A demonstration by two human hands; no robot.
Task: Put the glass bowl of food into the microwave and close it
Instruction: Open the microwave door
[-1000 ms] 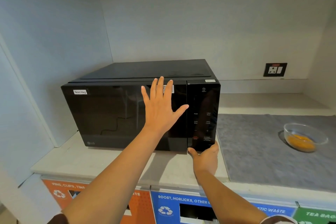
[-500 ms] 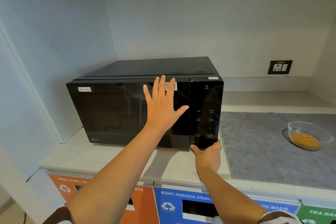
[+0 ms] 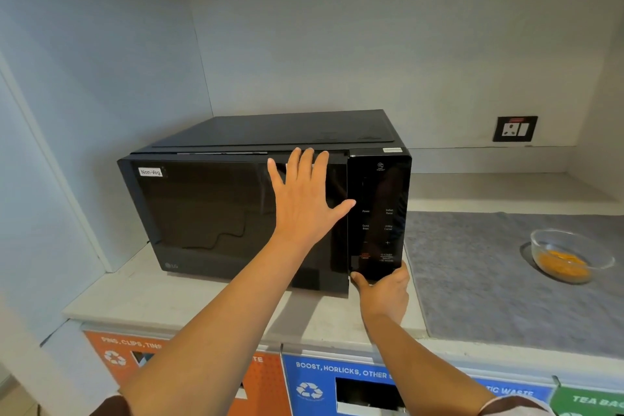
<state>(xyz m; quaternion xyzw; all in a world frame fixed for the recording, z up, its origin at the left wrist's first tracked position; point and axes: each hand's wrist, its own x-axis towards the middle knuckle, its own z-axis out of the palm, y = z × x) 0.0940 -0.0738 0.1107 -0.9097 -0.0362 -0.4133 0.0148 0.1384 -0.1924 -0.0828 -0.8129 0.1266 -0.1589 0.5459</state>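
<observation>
A black microwave (image 3: 263, 206) sits on a worktop (image 3: 189, 300). The left hand (image 3: 304, 202) lies flat, fingers spread, against its door. The right hand (image 3: 383, 294) curls under the control panel's lower edge. The glass bowl of food (image 3: 570, 255) rests well apart to the right on a grey mat (image 3: 472, 280).

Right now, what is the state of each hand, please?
Left hand: open, fingers spread, flat on the microwave door.
Right hand: at the microwave's lower right corner, holding nothing; the fingers are hidden.
</observation>
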